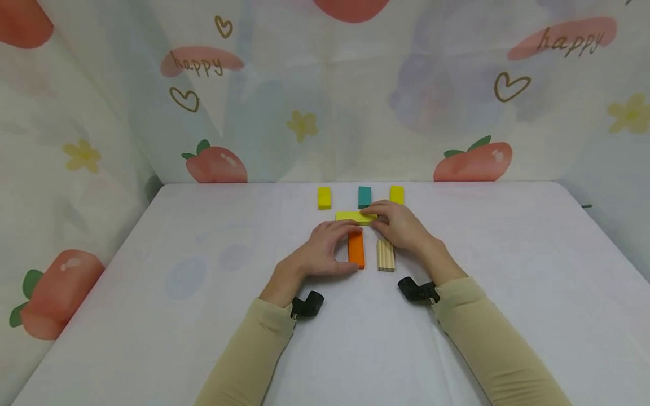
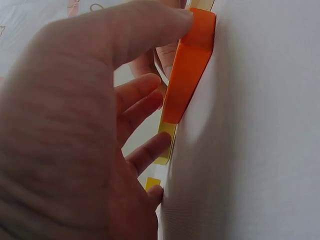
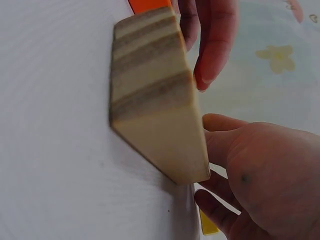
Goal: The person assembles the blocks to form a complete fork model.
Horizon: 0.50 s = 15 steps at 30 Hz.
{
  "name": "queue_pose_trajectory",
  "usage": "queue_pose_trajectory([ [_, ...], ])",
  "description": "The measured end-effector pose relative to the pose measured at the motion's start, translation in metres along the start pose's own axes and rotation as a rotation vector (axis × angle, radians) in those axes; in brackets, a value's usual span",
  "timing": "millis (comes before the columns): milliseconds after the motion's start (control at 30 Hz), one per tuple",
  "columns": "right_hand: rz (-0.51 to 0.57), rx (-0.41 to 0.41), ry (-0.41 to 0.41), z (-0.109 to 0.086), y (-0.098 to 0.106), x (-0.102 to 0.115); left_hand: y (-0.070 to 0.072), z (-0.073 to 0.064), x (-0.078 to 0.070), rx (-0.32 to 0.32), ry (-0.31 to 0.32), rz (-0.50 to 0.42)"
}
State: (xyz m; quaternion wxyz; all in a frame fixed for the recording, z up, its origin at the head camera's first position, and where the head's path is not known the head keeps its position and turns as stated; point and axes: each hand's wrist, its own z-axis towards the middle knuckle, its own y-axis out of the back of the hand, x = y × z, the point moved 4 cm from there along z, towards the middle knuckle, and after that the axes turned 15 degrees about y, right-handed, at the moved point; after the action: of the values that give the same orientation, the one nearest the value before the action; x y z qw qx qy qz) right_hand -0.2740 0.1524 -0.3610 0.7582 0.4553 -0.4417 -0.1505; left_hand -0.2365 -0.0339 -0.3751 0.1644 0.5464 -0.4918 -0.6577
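Yellow block (image 1: pixel 355 216): we find it lying crosswise on the bench (image 1: pixel 508 270), just beyond the orange block (image 1: pixel 356 249) and wooden block (image 1: pixel 386 255).
Left hand (image 1: pixel 325 248): fingertips curled onto its left end.
Right hand (image 1: pixel 398 224): fingers pinching its right end.

We see long block (image 1: pixel 355 217) yellow | upright block (image 1: pixel 356 250) orange | plank (image 1: pixel 386 255) bare striped wood | back row yellow (image 1: pixel 324 198), teal (image 1: pixel 364 197), yellow (image 1: pixel 396 194) | desk (image 1: pixel 508 270) white | backdrop (image 1: pixel 325 101) strawberries, hearts, flowers | sleeves (image 1: pixel 487 338) beige
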Motion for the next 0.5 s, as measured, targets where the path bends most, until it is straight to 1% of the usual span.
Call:
queue_pose_trajectory([
  [167, -0.005, -0.008, 0.002, 0.0001, -0.0001, -0.0012, 0.0002, -0.0006, -0.0010, -0.029, -0.012, 0.000],
  [300, -0.006, -0.012, 0.009, -0.0003, -0.0007, -0.0010, 0.0003, -0.0016, -0.0021, -0.031, -0.015, 0.011],
  [500, -0.006, -0.013, 0.008, -0.0008, -0.0007, -0.0016, 0.0003, -0.0020, -0.0042, -0.036, -0.040, 0.024],
])
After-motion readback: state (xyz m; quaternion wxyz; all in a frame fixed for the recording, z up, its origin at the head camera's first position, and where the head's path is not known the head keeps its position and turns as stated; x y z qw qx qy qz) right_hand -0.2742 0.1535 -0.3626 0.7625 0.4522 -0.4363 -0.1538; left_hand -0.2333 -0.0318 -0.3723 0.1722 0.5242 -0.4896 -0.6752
